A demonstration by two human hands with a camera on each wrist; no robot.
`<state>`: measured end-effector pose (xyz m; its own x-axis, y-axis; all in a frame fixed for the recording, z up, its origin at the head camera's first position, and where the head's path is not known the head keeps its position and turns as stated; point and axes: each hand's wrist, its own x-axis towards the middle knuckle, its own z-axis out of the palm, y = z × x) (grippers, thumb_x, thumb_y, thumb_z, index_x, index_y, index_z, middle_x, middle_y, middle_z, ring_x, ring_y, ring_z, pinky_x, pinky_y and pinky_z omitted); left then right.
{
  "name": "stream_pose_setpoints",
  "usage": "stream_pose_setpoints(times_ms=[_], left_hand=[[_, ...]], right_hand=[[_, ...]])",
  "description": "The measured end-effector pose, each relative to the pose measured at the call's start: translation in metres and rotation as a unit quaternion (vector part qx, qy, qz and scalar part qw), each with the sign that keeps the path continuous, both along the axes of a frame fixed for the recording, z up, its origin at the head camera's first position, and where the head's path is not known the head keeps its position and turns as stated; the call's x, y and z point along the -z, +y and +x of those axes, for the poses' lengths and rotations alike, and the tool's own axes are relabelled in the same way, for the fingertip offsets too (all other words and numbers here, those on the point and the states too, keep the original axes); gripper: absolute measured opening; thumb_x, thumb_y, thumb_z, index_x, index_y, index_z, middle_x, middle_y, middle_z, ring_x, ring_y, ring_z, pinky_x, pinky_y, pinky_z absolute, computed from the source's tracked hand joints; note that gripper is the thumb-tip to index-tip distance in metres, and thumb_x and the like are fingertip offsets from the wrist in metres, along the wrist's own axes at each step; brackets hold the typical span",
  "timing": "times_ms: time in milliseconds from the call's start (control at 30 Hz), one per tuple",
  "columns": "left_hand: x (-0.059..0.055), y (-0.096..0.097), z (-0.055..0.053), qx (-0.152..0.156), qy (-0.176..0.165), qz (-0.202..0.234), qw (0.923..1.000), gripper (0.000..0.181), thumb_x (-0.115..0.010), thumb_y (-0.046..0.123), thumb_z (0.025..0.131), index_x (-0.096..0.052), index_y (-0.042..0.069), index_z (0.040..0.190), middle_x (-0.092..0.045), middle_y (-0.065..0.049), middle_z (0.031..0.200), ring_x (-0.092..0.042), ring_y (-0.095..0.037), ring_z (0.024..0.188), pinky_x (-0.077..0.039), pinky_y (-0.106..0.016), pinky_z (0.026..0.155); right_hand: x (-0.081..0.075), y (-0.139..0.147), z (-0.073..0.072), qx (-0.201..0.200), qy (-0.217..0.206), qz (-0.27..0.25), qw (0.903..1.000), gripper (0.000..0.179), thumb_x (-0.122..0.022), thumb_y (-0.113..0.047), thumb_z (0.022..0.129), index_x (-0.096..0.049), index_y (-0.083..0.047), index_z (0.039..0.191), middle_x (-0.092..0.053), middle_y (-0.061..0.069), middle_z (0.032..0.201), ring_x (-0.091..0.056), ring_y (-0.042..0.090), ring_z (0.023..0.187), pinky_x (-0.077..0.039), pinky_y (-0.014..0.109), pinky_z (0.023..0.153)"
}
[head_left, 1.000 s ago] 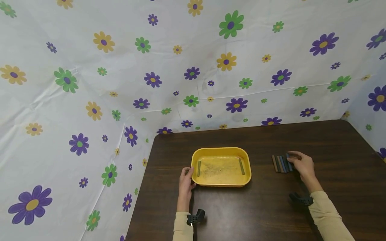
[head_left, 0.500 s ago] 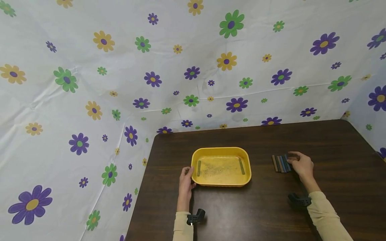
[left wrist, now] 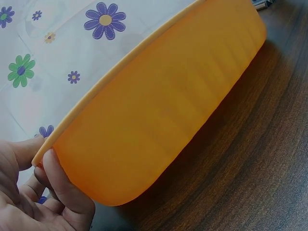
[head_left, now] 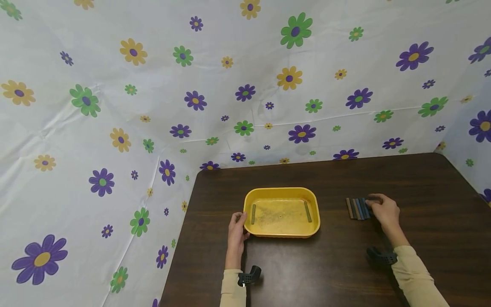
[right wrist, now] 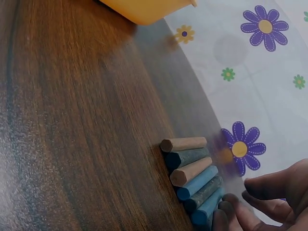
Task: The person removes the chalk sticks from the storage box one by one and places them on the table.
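Observation:
My left hand [head_left: 235, 232] pinches the near-left rim of a yellow plastic tray [head_left: 284, 235]; in the left wrist view its thumb and fingers [left wrist: 60, 185] grip the tray's corner lip. Two olive-green sticks lie in the tray, a left stick [head_left: 253, 214] and a right stick [head_left: 308, 212]. To the right, several chalk sticks [right wrist: 198, 185] in brown, dark grey and blue lie side by side in a row. My right hand [head_left: 385, 211] is at the row's right end. Its fingertips [right wrist: 226, 208] touch the outermost blue chalk [right wrist: 208, 208], and a gap shows between thumb and fingers.
Everything rests on a dark wood-grain table [head_left: 307, 273]. A white flower-printed sheet [head_left: 215, 76] hangs behind it and along the left side. Black camera mounts sit on the left wrist [head_left: 249, 276] and right wrist [head_left: 381, 256].
The outermost blue chalk has moved left against the row, so its gap has closed. My right hand shifted very slightly, and its fingertips now stand a little apart. My left hand stays put.

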<state>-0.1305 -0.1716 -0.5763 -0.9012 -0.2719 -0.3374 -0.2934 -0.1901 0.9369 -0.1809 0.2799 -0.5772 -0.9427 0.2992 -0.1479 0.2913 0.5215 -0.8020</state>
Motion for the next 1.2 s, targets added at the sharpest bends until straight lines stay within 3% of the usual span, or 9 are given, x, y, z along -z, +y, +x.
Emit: stream_pose_setpoints(times_ms=[100,167,400,533,767,933,1033,1133,1200], left_hand=[[0.001,0.0,0.0,0.0,0.001,-0.002,1.0,0.03,-0.062,0.037,0.106,-0.054,0.009,0.116,-0.061,-0.012,0.095,-0.054,-0.015,0.068,-0.044,-0.025,0.057],[0.0,0.0,0.0,-0.001,0.001,-0.003,1.0,0.03,-0.062,0.037,0.106,-0.054,0.01,0.116,-0.061,-0.012,0.094,-0.054,-0.014,0.067,-0.044,-0.025,0.057],[0.0,0.0,0.0,-0.005,-0.006,-0.006,0.9999,0.031,-0.065,0.037,0.104,-0.054,0.01,0.115,-0.059,-0.01,0.093,-0.054,-0.014,0.068,-0.043,-0.024,0.057],[0.001,0.0,0.0,-0.005,-0.006,-0.006,0.9999,0.031,-0.065,0.037,0.104,-0.054,0.01,0.115,-0.059,-0.01,0.094,-0.054,-0.014,0.068,-0.043,-0.024,0.057],[0.002,0.0,0.0,0.004,0.009,-0.004,0.9999,0.03,-0.064,0.036,0.105,-0.053,0.01,0.116,-0.059,-0.011,0.094,-0.053,-0.012,0.066,-0.043,-0.023,0.055],[0.002,-0.001,0.0,0.015,0.021,-0.002,0.9997,0.029,-0.06,0.034,0.107,-0.051,0.009,0.117,-0.057,-0.01,0.095,-0.051,-0.012,0.065,-0.043,-0.024,0.055],[0.001,0.0,0.0,0.013,0.018,-0.004,0.9997,0.029,-0.06,0.035,0.107,-0.051,0.009,0.117,-0.056,-0.01,0.095,-0.05,-0.011,0.065,-0.043,-0.024,0.055],[0.0,0.0,0.0,0.009,0.014,-0.004,0.9998,0.03,-0.062,0.035,0.106,-0.052,0.009,0.117,-0.056,-0.01,0.096,-0.05,-0.011,0.066,-0.042,-0.024,0.055],[0.001,0.0,0.0,0.008,0.014,-0.006,0.9999,0.03,-0.063,0.035,0.105,-0.052,0.009,0.116,-0.056,-0.01,0.095,-0.05,-0.011,0.065,-0.042,-0.023,0.055]], right_hand=[[-0.002,0.0,0.002,0.005,-0.011,-0.018,0.9998,0.043,-0.053,-0.017,0.108,-0.051,0.012,0.14,-0.061,0.036,0.123,-0.059,0.045,0.104,-0.048,0.036,0.069],[-0.003,0.0,0.002,0.009,-0.011,-0.023,0.9996,0.044,-0.051,-0.018,0.109,-0.051,0.012,0.141,-0.06,0.036,0.124,-0.06,0.043,0.104,-0.047,0.032,0.066],[-0.009,-0.005,0.002,0.015,0.002,-0.024,0.9996,0.045,-0.047,-0.022,0.11,-0.052,0.011,0.141,-0.055,0.036,0.131,-0.055,0.045,0.113,-0.045,0.043,0.076],[-0.019,-0.011,0.002,0.002,0.02,-0.027,0.9994,0.047,-0.047,-0.025,0.11,-0.051,0.011,0.141,-0.053,0.037,0.134,-0.055,0.045,0.111,-0.045,0.039,0.072],[-0.038,-0.029,0.003,-0.027,0.049,-0.046,0.9974,0.048,-0.048,-0.028,0.111,-0.053,0.009,0.141,-0.061,0.032,0.126,-0.063,0.015,0.083,-0.053,0.029,0.065],[-0.049,-0.042,0.005,-0.047,0.055,-0.053,0.9959,0.05,-0.047,-0.03,0.111,-0.052,0.008,0.143,-0.058,0.034,0.131,-0.061,0.033,0.099,-0.049,0.036,0.071],[-0.055,-0.051,0.006,-0.063,0.06,-0.068,0.9939,0.05,-0.046,-0.031,0.111,-0.052,0.007,0.143,-0.058,0.034,0.131,-0.062,0.029,0.094,-0.05,0.036,0.07],[-0.061,-0.062,0.008,-0.075,0.066,-0.077,0.992,0.049,-0.047,-0.031,0.111,-0.053,0.006,0.142,-0.061,0.031,0.128,-0.061,0.016,0.088,-0.051,0.033,0.07],[-0.065,-0.071,0.008,-0.081,0.07,-0.085,0.9906,0.047,-0.049,-0.031,0.111,-0.055,0.006,0.141,-0.062,0.03,0.126,-0.062,0.016,0.088,-0.052,0.032,0.072]])
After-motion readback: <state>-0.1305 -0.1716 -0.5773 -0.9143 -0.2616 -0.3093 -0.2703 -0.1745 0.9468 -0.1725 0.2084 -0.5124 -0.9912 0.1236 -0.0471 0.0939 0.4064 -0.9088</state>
